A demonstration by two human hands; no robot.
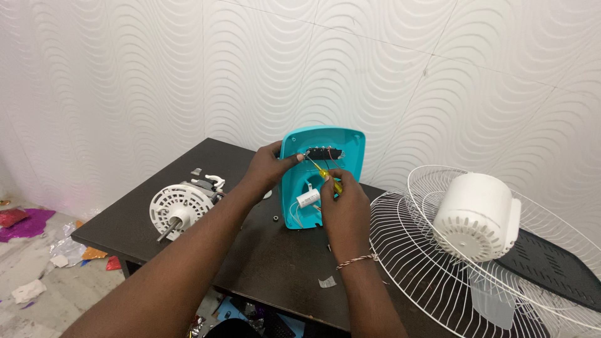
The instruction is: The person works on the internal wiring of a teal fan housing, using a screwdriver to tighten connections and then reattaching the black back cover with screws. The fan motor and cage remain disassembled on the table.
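Colours on and around the dark table

A turquoise housing (325,169), a yellow-handled screwdriver (327,175), a white cylinder (308,199) inside the housing, a white motor (181,209), white wire grilles (432,250), a white motor cover (476,216), a dark brown table (250,263), a white wall (188,69) with a wavy relief pattern, purple foil (28,224) on the floor

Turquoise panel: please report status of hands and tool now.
Left hand steadies turquoise panel upright. Right hand holds yellow screwdriver, tip at the switch row. Nothing blocks; fan motor lies apart.
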